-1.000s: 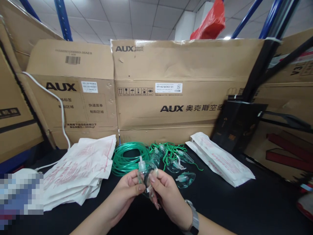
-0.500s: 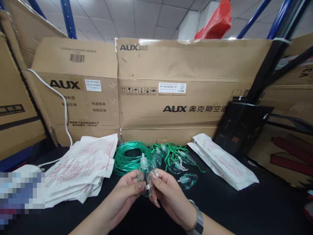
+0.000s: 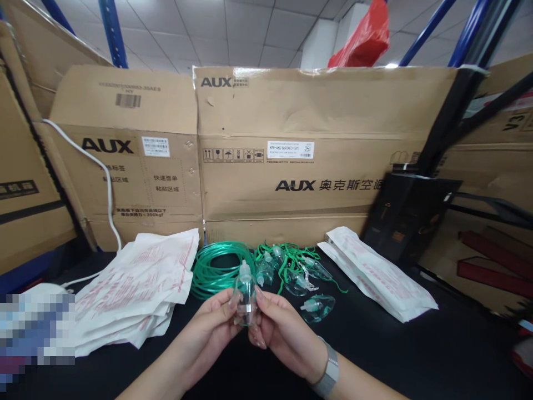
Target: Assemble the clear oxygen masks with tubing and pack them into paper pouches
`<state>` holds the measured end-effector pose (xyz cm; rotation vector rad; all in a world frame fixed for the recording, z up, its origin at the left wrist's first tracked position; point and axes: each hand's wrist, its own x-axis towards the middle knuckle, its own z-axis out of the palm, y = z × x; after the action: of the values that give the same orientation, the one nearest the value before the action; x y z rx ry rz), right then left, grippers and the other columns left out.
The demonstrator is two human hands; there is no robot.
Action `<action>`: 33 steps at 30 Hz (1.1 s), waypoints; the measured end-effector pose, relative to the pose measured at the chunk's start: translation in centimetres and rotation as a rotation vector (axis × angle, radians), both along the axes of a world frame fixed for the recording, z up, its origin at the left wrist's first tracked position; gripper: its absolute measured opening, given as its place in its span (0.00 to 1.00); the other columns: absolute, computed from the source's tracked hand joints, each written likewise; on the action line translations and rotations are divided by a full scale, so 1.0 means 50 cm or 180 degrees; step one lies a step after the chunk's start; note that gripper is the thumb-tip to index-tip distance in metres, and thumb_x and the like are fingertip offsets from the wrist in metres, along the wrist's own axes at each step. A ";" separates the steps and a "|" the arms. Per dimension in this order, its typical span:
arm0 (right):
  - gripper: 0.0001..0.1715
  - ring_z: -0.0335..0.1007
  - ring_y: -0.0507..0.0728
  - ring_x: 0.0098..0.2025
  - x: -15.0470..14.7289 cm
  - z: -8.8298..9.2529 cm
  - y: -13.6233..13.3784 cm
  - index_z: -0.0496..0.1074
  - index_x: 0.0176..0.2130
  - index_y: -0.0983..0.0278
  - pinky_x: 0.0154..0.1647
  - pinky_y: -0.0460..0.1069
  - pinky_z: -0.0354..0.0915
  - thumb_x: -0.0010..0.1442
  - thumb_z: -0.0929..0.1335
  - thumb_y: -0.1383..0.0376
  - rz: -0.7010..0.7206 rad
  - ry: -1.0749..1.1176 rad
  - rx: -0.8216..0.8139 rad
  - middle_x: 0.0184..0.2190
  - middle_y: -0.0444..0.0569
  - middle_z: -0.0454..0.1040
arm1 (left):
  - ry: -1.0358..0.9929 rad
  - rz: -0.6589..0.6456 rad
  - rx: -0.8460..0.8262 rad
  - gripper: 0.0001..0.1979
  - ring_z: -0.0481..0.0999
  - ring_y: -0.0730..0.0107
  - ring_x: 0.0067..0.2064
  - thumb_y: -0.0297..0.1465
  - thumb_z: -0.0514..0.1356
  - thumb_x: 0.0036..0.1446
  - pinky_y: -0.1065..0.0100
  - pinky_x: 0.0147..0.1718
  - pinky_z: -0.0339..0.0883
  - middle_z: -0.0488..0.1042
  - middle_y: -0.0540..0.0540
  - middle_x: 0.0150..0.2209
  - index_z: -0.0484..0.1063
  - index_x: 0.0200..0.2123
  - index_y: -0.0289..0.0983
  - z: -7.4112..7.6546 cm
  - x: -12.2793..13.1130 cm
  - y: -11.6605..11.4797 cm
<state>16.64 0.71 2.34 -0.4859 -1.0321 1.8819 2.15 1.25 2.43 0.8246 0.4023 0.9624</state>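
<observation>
A clear mask (image 3: 245,294) with a whitish connector at its top is held upright between both hands, low in the middle of the head view. My left hand (image 3: 219,318) grips its left side between thumb and fingers. On the right side, my right hand (image 3: 278,328) pinches its edge. Behind the left hand lies a coil of green tubing (image 3: 214,272). Several clear masks with green elastic straps (image 3: 291,258) lie in a heap behind the right hand. One separate mask (image 3: 318,307) rests right of my right hand.
White printed packets (image 3: 141,283) are piled at the left, and another white packet (image 3: 375,278) lies at the right. Cardboard boxes (image 3: 325,111) stand along the back of the black table (image 3: 375,355). A black box (image 3: 410,214) stands at the back right.
The held mask has turned slightly so its face shows more squarely. My right hand's fingers have shifted on its edge, and the view has moved slightly.
</observation>
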 end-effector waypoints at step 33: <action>0.18 0.56 0.45 0.15 -0.003 -0.004 0.002 0.65 0.26 0.68 0.18 0.42 0.51 0.54 0.66 0.55 -0.0202 -0.0044 0.0008 0.17 0.41 0.64 | -0.0070 0.0059 -0.0143 0.11 0.70 0.66 0.36 0.30 0.57 0.53 0.65 0.39 0.62 0.74 0.42 0.34 0.74 0.38 0.33 0.002 0.002 -0.008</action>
<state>16.48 0.83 2.14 -0.5250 -1.0168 1.8234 2.26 0.88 2.54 0.7701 0.4119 0.9754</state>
